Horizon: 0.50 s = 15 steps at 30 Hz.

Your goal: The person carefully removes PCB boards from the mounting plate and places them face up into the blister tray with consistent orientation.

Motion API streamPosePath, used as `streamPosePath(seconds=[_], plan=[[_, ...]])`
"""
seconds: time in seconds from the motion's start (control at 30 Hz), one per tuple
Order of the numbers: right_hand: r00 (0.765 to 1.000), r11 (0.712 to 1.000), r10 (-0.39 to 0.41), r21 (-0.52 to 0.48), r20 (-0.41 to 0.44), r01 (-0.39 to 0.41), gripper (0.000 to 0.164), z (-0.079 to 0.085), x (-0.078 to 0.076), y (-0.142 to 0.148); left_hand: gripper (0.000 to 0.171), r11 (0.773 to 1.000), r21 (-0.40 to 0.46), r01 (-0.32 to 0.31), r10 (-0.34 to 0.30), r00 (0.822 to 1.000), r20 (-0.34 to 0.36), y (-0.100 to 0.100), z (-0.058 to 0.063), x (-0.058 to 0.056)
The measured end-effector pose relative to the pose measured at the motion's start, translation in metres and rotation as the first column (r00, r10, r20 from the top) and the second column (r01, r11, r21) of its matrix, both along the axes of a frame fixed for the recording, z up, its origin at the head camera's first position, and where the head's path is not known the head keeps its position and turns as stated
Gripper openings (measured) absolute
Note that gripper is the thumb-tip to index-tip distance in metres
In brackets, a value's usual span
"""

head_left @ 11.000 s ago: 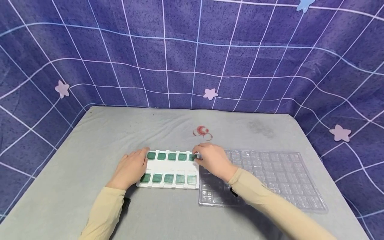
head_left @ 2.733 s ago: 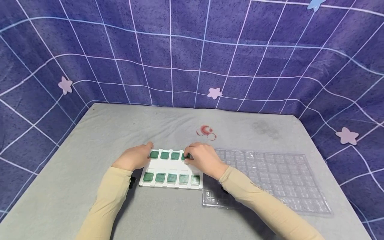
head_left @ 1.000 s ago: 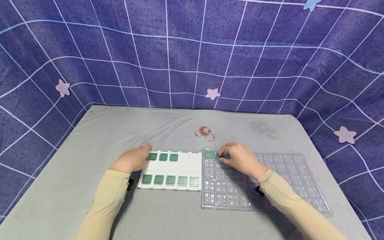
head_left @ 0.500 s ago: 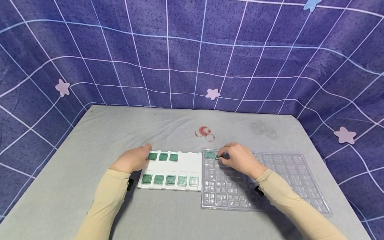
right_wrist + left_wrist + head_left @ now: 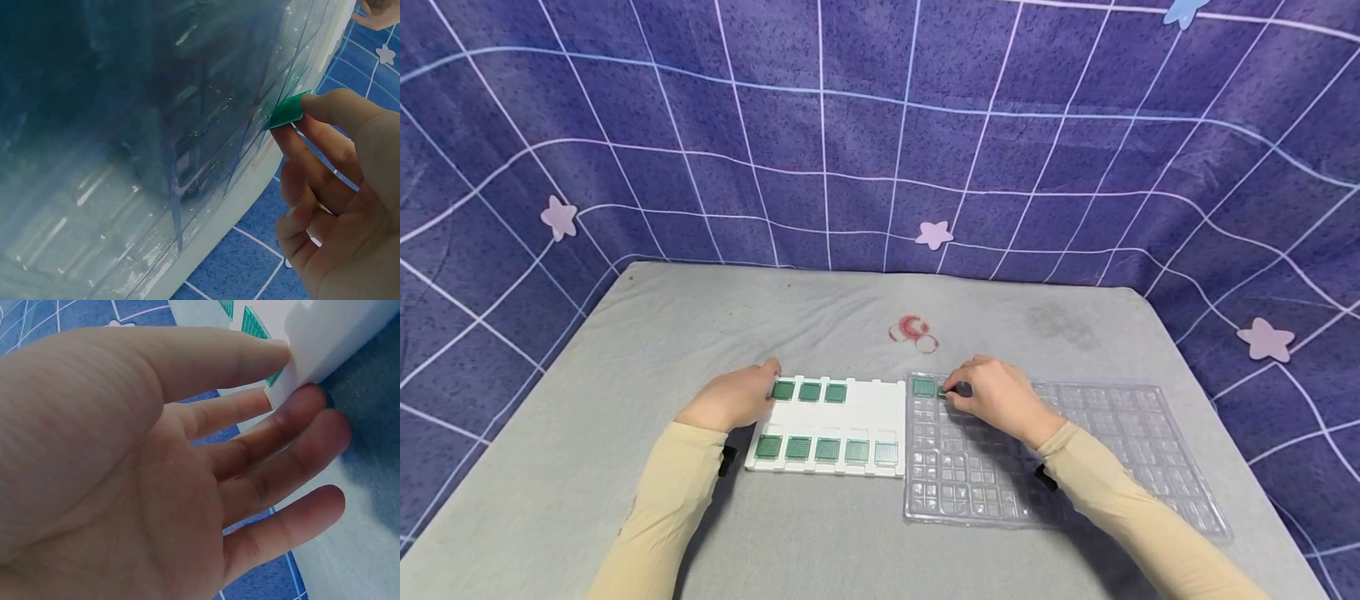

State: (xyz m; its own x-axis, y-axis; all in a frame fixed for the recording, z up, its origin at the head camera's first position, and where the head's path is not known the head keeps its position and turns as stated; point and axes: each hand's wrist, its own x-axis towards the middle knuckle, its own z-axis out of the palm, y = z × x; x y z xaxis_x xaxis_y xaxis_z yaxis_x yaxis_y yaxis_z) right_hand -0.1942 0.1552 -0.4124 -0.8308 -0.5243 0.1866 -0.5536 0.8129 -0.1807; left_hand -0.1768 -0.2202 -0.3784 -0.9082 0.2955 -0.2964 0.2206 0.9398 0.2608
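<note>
right hand (image 5: pixel 1003 402) pinches a green board (image 5: pixel 287 111) (thin, straight-edged).

1. We see a table (image 5: pixel 565 467) covered by a pale grey cloth (image 5: pixel 820 533), creased toward the far left.
2. Around the middle, we find a white tray (image 5: pixel 825 419) lying flat, its long side running left to right.
3. Just right of it lies a larger clear tray (image 5: pixel 1112 429), also flat; we cannot tell whether their edges touch.
4. Beyond the trays, near the middle, the cloth bears a red mark (image 5: pixel 912 326).
5. Farther right, toward the far edge, we make out a darker grey smudge (image 5: pixel 1054 323).
</note>
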Motion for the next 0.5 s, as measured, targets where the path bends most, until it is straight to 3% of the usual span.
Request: streamPosePath(seconds=[0.5], plan=[[1.0, 1.0, -0.02, -0.001, -0.021, 0.02, 0.015, -0.0046, -0.003, -0.0003, 0.032, 1.0, 0.007, 0.002, -0.002, 1.0, 0.006, 0.0007, -0.0003, -0.0014]])
